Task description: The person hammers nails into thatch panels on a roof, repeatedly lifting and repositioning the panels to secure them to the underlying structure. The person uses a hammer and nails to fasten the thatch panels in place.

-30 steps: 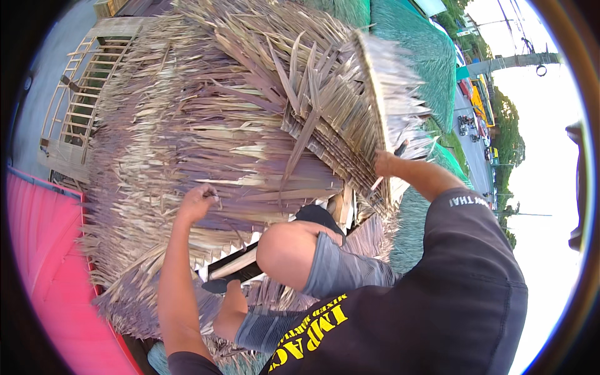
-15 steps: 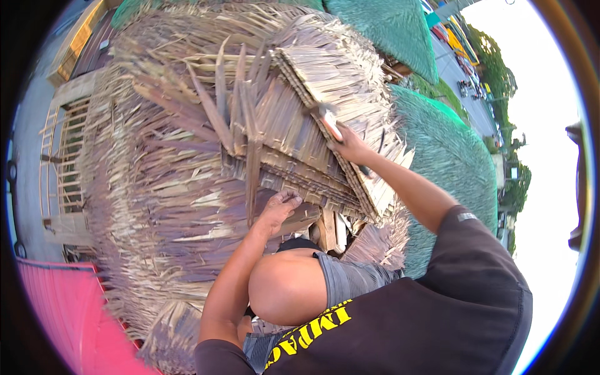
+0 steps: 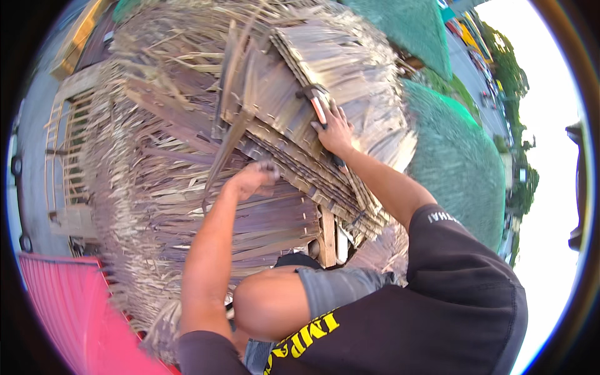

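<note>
A claw hammer (image 3: pixel 317 107) with an orange-and-black handle lies on a stack of dried palm-leaf thatch panels (image 3: pixel 290 140). My right hand (image 3: pixel 337 132) rests over its handle, fingers stretched out and apart, palm down on the thatch. The handle's end shows below the palm. My left hand (image 3: pixel 255 179) is smeared by motion just off the panels' lower left edge. Whether its fingers hold anything is hidden by the blur. Long loose leaf strips (image 3: pixel 234 134) stick up beside that hand.
My bent knee (image 3: pixel 272 303) is on the sloping roof. A wooden beam (image 3: pixel 327 234) shows in a gap below the panels. Green thatched roofs (image 3: pixel 459 162) stand to the right, a red metal roof (image 3: pixel 69 306) at lower left. A road with vehicles runs at the upper right.
My right hand has loosened from its grip on the hammer, its fingers now spread over the handle. My left hand has moved up and left, away from the panel edge.
</note>
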The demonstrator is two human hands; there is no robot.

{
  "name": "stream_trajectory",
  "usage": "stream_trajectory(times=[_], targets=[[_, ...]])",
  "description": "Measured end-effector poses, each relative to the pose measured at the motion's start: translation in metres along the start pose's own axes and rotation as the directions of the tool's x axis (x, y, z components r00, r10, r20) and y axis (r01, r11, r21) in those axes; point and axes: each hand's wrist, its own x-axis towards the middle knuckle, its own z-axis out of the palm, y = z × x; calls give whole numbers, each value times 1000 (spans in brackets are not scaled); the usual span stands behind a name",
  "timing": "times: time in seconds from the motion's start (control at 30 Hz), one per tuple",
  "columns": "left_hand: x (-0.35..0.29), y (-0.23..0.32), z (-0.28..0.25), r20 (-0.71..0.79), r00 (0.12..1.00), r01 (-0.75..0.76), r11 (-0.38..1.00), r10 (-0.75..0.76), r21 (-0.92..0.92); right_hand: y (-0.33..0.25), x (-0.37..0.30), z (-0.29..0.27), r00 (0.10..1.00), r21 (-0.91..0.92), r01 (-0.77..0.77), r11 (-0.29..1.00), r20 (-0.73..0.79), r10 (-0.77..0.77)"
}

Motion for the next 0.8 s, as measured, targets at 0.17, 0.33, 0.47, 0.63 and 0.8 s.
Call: stream_trajectory(times=[0.17, 0.33, 0.47, 0.63, 0.8], targets=[[-176, 7, -59, -412, 907, 92, 911, 90, 402, -16, -6, 2, 999, -72, 15, 997, -30, -17], [-236, 59, -23, -407, 894, 114, 784, 186, 610, -26, -6, -12, 999, -69, -1, 998, 37, 3], [-152, 137, 21, -224, 867, -62, 542, 446, 838, -21, -1, -11, 998, -95, -7, 995, 67, 13], [-102, 162, 64, -167, 807, -147, 466, 567, 872, -4, 9, -10, 995, -51, 91, 995, 54, -88], [-135, 119, 77, -326, 738, -22, 504, 591, 864, 2, 10, -10, 992, -61, 118, 991, 61, -114]])
